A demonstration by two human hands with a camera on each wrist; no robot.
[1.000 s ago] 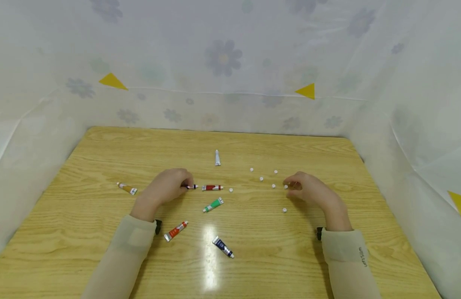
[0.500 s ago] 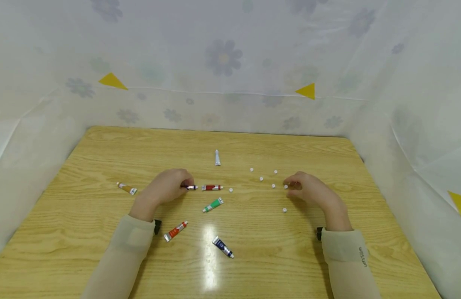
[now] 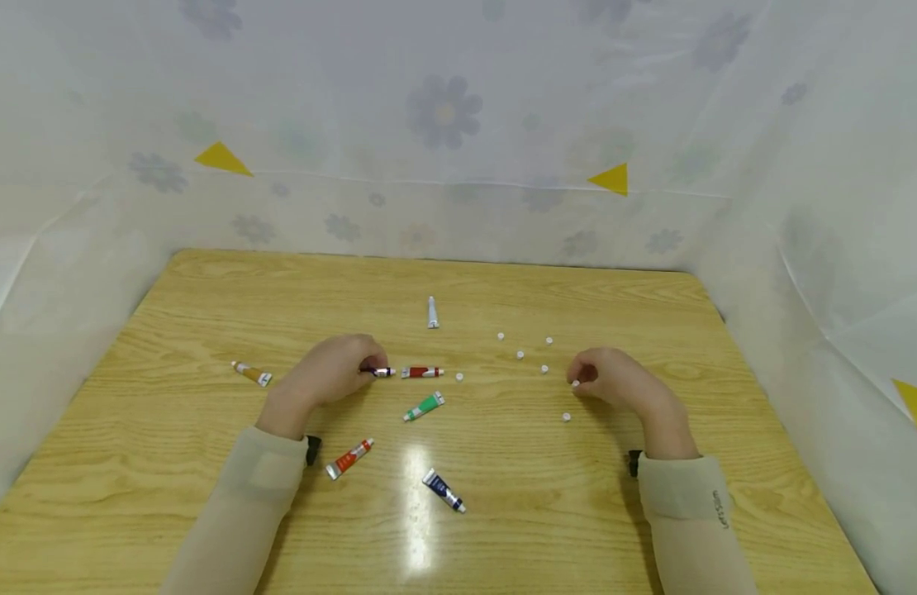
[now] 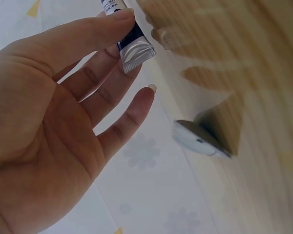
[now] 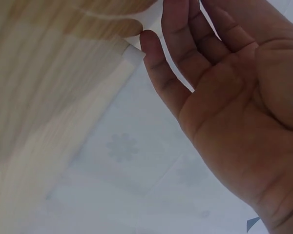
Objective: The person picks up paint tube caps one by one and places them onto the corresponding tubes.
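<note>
From the head view, our left hand [image 3: 330, 373] pinches a dark paint tube [image 3: 381, 373] mid-worktop [image 3: 206, 330]; our right hand [image 3: 613, 382] curls over a white cap [image 3: 575, 383], probably pinching it. Seven tubes and seven caps lie well clear of the edges. The left wrist view shows fingers [image 4: 95, 34] holding the tube [image 4: 129, 41], label unreadable. The right wrist view shows relaxed fingers [image 5: 161, 58], cap unseen.

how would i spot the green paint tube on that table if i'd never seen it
Start at the wooden table. Between the two hands, just below the red tube, lies the green tube, tilted. It is the only green one.
</note>
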